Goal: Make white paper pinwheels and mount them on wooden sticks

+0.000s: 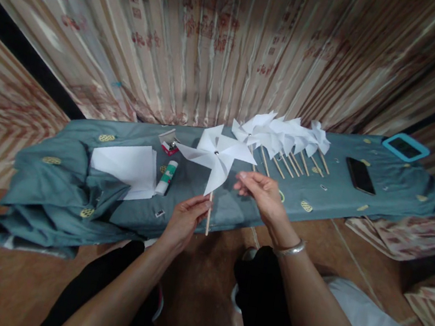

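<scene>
A white paper pinwheel (222, 155) with a shiny pin at its centre stands upright in front of me. My left hand (186, 216) pinches its thin wooden stick (209, 218) just below the paper blades. To the right of the blades is my right hand (258, 189), its fingers curled in and close together, apart from the pinwheel. I see nothing held in it. Several more white pinwheels (262, 131) lie in an overlapping row behind, their sticks pointing toward me.
On the green cloth-covered surface (226, 212) lie a stack of white paper (123, 164), a glue stick (166, 178) and a small open red-and-white box (168, 142). A black phone (360, 176) and a blue-framed device (406, 147) are at the right. A patterned curtain (220, 46) hangs behind.
</scene>
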Demonstrator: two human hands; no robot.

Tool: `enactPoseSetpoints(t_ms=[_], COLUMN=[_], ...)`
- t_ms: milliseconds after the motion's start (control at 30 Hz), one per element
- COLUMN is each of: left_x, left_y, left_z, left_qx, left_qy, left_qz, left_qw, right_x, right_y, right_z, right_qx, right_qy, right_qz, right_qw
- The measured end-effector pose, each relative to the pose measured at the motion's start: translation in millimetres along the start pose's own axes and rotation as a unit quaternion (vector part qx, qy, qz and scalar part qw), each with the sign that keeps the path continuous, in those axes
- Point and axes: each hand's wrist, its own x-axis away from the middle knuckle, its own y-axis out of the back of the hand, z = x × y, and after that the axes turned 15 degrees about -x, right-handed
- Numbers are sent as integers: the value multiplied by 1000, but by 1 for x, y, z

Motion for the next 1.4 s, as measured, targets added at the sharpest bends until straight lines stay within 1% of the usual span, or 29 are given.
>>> enactPoseSetpoints(t_ms=[100, 200, 333, 433, 600, 767, 1000, 1267, 1400], left_x=[0, 1, 2, 2, 2, 3, 2, -1, -3], left_y=[-1, -1, -1, -2, -2, -3, -2, -3, -4], left_z=[0, 0, 1, 2, 3, 4, 3, 2, 1], left_qx=[6, 6, 0, -3, -10, -10, -8, -18, -20], left_qy=[6, 5, 7, 9, 7, 12, 6, 4, -6], left_qz=[-2, 1, 3, 2, 7, 12, 8, -2, -7], left_qw=[1000, 1000, 1000, 1000, 1000, 1000, 1000, 1000, 1000], right_x=[-6, -13, -20, -24, -28, -29, -26, -22, -19], right_y=[15, 24, 28, 28, 31, 30, 25, 19, 16], right_z=[5, 5, 0, -3, -5, -4, -5, -5, -5], right_qx=[-8, 3, 58, 78, 98, 55, 57, 16, 12], right_qy=[66, 131, 212, 238, 234, 219, 195, 146, 140], right_qz=[-56, -108, -125, -126, -139, -130, -116, -112, -97], right_qw=[996, 985, 967, 960, 957, 965, 972, 983, 985])
